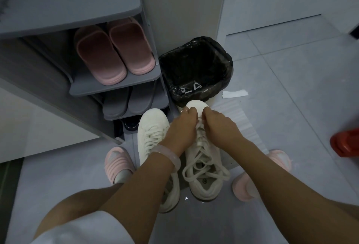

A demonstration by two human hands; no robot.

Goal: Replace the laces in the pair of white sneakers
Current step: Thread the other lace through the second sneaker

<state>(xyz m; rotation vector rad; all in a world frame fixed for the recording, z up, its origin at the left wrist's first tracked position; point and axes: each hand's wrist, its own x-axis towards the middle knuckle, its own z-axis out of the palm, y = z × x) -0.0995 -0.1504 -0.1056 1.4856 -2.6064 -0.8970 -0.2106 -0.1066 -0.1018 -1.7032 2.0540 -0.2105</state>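
Grey tiled floor [272, 80]; both hands [202, 127] pinching right sneaker's [206, 168] front lace [200, 127].

No wording can be read anywhere. White marks on the black bin bag [196, 65] near the bin's front edge are too crumpled to make out, and a small round stamp inside the right sneaker [204, 158] is too tiny.
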